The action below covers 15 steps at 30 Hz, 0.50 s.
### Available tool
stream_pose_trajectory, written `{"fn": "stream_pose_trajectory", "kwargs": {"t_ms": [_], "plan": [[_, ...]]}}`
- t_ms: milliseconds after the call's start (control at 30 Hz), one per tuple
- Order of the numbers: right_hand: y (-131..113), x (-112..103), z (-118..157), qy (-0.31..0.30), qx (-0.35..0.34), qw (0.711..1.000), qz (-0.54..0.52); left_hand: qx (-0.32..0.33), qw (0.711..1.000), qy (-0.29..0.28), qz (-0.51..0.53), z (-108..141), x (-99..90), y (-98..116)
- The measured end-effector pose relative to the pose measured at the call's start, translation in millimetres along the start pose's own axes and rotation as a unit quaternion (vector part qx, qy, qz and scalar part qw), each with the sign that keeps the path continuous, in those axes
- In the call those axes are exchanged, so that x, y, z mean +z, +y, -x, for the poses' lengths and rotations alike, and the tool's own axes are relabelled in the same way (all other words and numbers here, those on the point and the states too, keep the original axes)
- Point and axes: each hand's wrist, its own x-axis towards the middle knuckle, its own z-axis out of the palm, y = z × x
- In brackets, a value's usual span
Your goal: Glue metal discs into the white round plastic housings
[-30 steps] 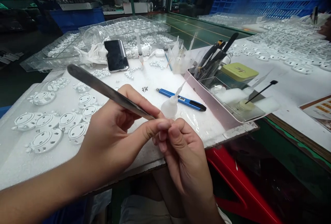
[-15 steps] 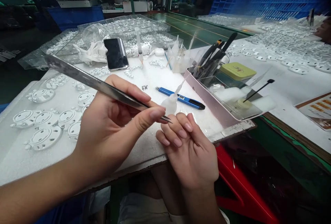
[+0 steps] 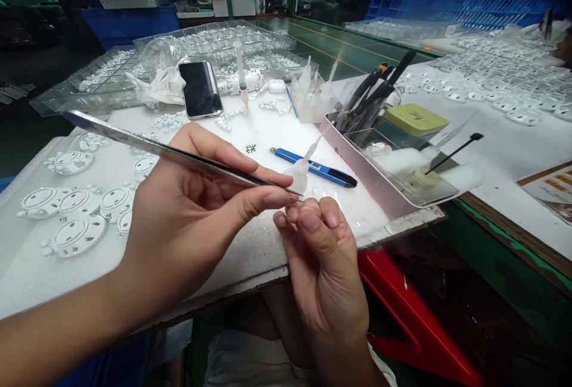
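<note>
My left hand point(image 3: 192, 214) is closed around a pair of metal tweezers point(image 3: 179, 155), which slant down to the right. Their tips meet the fingertips of my right hand point(image 3: 328, 268). Those fingers are curled, with the thumb pressed against them; whatever lies between them, if anything, is hidden. Just behind the tips stands a small translucent squeeze bottle point(image 3: 298, 175) with a thin nozzle. A blue pen point(image 3: 315, 167) lies behind it on the white foam sheet point(image 3: 241, 256). Tiny dark pieces point(image 3: 251, 149) rest near the pen.
White oval parts point(image 3: 74, 235) are spread at the left. Further back lie a phone point(image 3: 201, 90), a crumpled tissue point(image 3: 158, 86) and clear trays point(image 3: 107, 71) of small white pieces. A pink organizer box point(image 3: 361, 178) with tools borders the right. Under the table is a red frame point(image 3: 411, 315).
My right thumb has folded in against the curled fingers, and that hand has turned. The tweezers' tips have shifted slightly right and up, onto the right fingertips.
</note>
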Motion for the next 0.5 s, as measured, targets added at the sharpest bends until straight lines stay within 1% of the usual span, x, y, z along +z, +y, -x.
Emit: {"fn": "stream_pose_trajectory", "kwargs": {"t_ms": [133, 267, 500], "plan": [[-0.4, 0.6, -0.5, 0.007, -0.007, 1.0, -0.003, -0.002, 1.0, -0.006, 0.016, -0.2, -0.3, -0.9], [-0.6, 0.6, -0.8, 0.011, -0.004, 1.0, -0.003, -0.001, 1.0, -0.01, 0.003, -0.7, 0.3, -0.5], [0.6, 2.4, -1.0, 0.012, -0.011, 1.0, -0.002, 0.017, 1.0, 0.001, -0.02, 2.3, 3.2, 3.0]]}}
